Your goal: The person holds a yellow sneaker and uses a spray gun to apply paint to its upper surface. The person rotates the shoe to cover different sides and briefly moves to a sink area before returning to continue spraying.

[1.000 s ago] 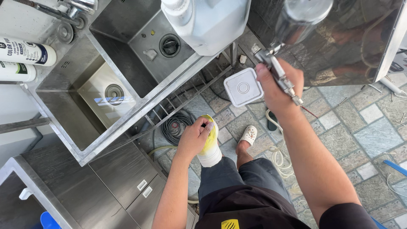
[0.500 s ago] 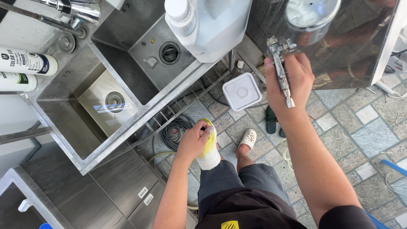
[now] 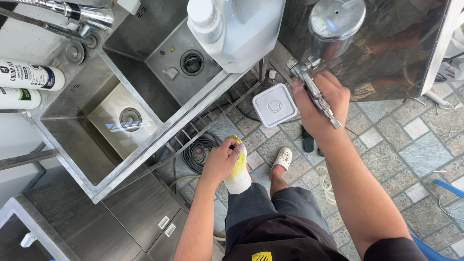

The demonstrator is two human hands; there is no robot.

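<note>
We see the right hand (image 3: pixel 320 104) closed around the slim metal body of a silver spray gun (image 3: pixel 315 92), which points up and away from the double-bowl stainless steel sink (image 3: pixel 145 145). The gun's round polished metal cup (image 3: pixel 337 21) rises above the hand, on the far right of the sink, against a dark reflective steel panel (image 3: pixel 401 53). The left hand (image 3: pixel 221 162) is wrapped around a small white bottle with a yellow cloth over its top (image 3: pixel 238 169), held just off the sink's near right corner, above the tiled floor (image 3: pixel 411 154). Between the two hands, right of the sink rim, lies a square white plastic lid (image 3: pixel 274 105) on the floor. A large translucent white jug (image 3: pixel 237 29) stands at the sink's far edge, over its deeper bowl. Beyond the sink's left side lie two white tubes (image 3: pixel 26 84), and a chrome tap (image 3: pixel 82 14) sits at its far left corner. A coiled dark hose (image 3: pixel 198 152) lies under the sink's right rim.
</note>
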